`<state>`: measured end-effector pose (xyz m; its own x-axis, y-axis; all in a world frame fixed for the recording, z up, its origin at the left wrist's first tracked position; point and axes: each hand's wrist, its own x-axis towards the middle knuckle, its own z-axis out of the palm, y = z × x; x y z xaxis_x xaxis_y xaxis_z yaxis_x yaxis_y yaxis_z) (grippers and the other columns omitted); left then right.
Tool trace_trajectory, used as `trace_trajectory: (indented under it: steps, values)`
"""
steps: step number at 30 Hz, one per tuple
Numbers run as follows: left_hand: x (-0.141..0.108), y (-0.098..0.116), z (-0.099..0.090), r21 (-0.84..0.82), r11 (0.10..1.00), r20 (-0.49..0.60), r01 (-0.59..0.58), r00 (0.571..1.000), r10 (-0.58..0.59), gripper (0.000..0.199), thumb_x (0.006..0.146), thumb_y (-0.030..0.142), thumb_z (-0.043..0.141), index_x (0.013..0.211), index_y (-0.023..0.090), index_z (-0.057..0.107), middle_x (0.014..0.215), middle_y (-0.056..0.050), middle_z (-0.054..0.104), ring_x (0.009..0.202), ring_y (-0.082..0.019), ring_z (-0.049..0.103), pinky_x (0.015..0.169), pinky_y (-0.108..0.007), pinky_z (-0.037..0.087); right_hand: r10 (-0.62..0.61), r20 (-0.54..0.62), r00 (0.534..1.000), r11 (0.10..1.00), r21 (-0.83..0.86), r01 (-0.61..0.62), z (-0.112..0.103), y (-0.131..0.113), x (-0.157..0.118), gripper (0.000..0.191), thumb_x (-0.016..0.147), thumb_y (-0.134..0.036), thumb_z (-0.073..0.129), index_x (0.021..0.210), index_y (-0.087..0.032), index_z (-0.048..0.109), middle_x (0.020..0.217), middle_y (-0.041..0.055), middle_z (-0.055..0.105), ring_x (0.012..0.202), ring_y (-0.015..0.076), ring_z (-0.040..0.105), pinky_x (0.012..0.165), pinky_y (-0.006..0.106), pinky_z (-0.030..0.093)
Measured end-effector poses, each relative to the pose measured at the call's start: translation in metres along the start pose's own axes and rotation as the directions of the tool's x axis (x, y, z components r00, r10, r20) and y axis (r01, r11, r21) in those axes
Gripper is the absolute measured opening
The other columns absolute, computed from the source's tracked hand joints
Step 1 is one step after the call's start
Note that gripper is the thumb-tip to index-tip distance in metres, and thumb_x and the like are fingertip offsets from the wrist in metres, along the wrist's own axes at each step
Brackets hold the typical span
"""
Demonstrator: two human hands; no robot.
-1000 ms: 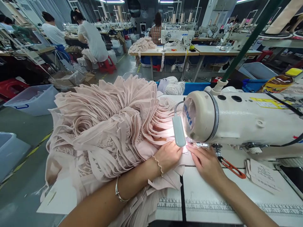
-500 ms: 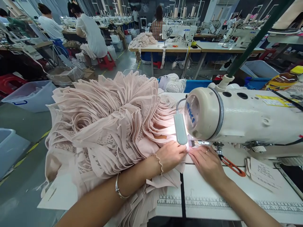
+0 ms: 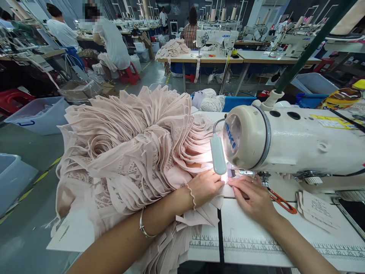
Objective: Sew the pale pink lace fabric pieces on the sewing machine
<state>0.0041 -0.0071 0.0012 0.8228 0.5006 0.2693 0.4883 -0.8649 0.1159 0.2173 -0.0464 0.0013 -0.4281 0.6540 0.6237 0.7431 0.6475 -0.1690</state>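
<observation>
My left hand (image 3: 205, 186) has its fingers closed on a pale pink fabric piece (image 3: 214, 201) beside the sewing machine's work lamp (image 3: 218, 155). My right hand (image 3: 253, 196) reaches in from the other side, thumb and forefinger tips close together at the fabric's edge. The needle area, partly hidden by the lamp and fingers, lies just beyond the fingertips. Above my right hand is the cream sewing machine (image 3: 296, 140). A big heap of pink, lace-trimmed garment pieces (image 3: 134, 152) spreads left of the machine, with strips hanging over the table's front edge.
Orange-handled thread snips (image 3: 285, 203) and paper tags (image 3: 315, 209) lie right of my right hand. A printed ruler (image 3: 251, 245) runs along the table front. Plastic bins (image 3: 37, 116) stand on the floor at left. Co-workers (image 3: 112, 45) sit at machines farther back.
My right hand has shifted slightly right, and its thumb has bent away from the forefinger, opening a gap behind the tips. My left hand stays almost in place on the fabric.
</observation>
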Motion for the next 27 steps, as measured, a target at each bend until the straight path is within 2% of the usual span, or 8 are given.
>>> trace_trajectory:
  steps: [2, 4, 7, 10, 14, 18, 23, 27]
  values:
    - [0.0, -0.001, 0.003, 0.0, 1.0, -0.002, 0.002, 1.0, -0.002, 0.021, 0.1, 0.013, 0.047, 0.09, 0.013, 0.066, 0.089, -0.004, 0.064, 0.082, -0.016, 0.057, 0.072, -0.028, 0.045, -0.041, 0.02, 0.999, 0.999, 0.01, 0.041, -0.001, 0.002, -0.002, 0.026, 0.09, -0.008, 0.053, 0.1, -0.023, 0.072, 0.093, -0.0009, 0.076, 0.088, 0.0137, 0.067, 0.082, 0.027, 0.046]
    - [0.001, -0.002, 0.006, 0.002, 1.0, -0.005, 0.012, 1.0, -0.012, 0.023, 0.099, 0.013, 0.046, 0.086, 0.014, 0.064, 0.089, -0.004, 0.064, 0.083, -0.017, 0.058, 0.074, -0.029, 0.046, -0.033, 0.061, 0.998, 0.999, 0.003, 0.033, 0.0, 0.004, -0.004, 0.031, 0.089, -0.007, 0.05, 0.1, -0.024, 0.074, 0.097, -0.0002, 0.076, 0.089, 0.0143, 0.067, 0.077, 0.026, 0.048]
    - [0.0, -0.002, 0.006, -0.001, 0.998, -0.013, 0.064, 0.998, -0.064, 0.016, 0.095, 0.013, 0.049, 0.086, 0.015, 0.061, 0.097, -0.007, 0.064, 0.093, -0.021, 0.059, 0.082, -0.033, 0.048, 0.104, 0.149, 0.983, 0.994, 0.001, -0.105, 0.003, 0.007, -0.007, 0.035, 0.09, -0.011, 0.046, 0.092, -0.028, 0.076, 0.099, 0.0, 0.075, 0.088, 0.0152, 0.069, 0.073, 0.027, 0.051]
    - [-0.003, -0.002, 0.003, -0.014, 0.995, -0.003, 0.101, 0.995, -0.101, 0.014, 0.09, 0.008, 0.048, 0.096, 0.015, 0.059, 0.11, -0.011, 0.063, 0.104, -0.024, 0.058, 0.092, -0.038, 0.049, 0.221, 0.222, 0.95, 0.973, 0.012, -0.23, 0.004, 0.01, -0.01, 0.036, 0.09, -0.013, 0.044, 0.089, -0.029, 0.076, 0.104, -0.0001, 0.075, 0.088, 0.0159, 0.07, 0.072, 0.027, 0.054]
    - [-0.006, -0.004, -0.002, -0.036, 0.996, 0.039, 0.076, 0.996, -0.074, 0.02, 0.088, 0.004, 0.046, 0.101, 0.016, 0.057, 0.116, -0.012, 0.061, 0.113, -0.024, 0.057, 0.101, -0.042, 0.047, 0.149, 0.206, 0.967, 0.986, 0.046, -0.162, 0.006, 0.011, -0.013, 0.038, 0.09, -0.009, 0.042, 0.093, -0.027, 0.076, 0.115, 0.0012, 0.074, 0.092, 0.0153, 0.071, 0.074, 0.027, 0.055]
    - [-0.005, -0.005, -0.005, -0.064, 0.994, 0.064, 0.084, 0.995, -0.08, 0.021, 0.089, 0.004, 0.046, 0.103, 0.017, 0.057, 0.119, -0.011, 0.061, 0.117, -0.025, 0.056, 0.104, -0.044, 0.046, 0.085, 0.167, 0.982, 0.996, 0.022, -0.09, 0.007, 0.012, -0.014, 0.036, 0.09, -0.007, 0.044, 0.094, -0.026, 0.074, 0.115, 0.0011, 0.074, 0.092, 0.0161, 0.071, 0.08, 0.03, 0.054]
    - [-0.004, -0.005, -0.008, -0.062, 0.99, 0.14, 0.127, 0.983, -0.117, 0.027, 0.086, 0.003, 0.048, 0.108, 0.017, 0.057, 0.123, -0.01, 0.061, 0.119, -0.027, 0.055, 0.103, -0.046, 0.046, 0.096, 0.199, 0.975, 0.995, -0.024, -0.093, 0.009, 0.012, -0.014, 0.035, 0.09, -0.007, 0.042, 0.097, -0.027, 0.071, 0.118, 0.0, 0.073, 0.094, 0.0172, 0.07, 0.088, 0.036, 0.051]
    - [-0.002, -0.005, -0.009, -0.067, 0.986, 0.101, 0.151, 0.984, -0.144, 0.036, 0.087, 0.002, 0.05, 0.118, 0.019, 0.054, 0.126, -0.008, 0.061, 0.119, -0.024, 0.056, 0.102, -0.043, 0.046, 0.104, 0.212, 0.972, 0.995, -0.031, -0.1, 0.009, 0.012, -0.013, 0.036, 0.09, -0.006, 0.041, 0.1, -0.026, 0.069, 0.119, 0.0005, 0.072, 0.095, 0.0164, 0.07, 0.09, 0.035, 0.05]
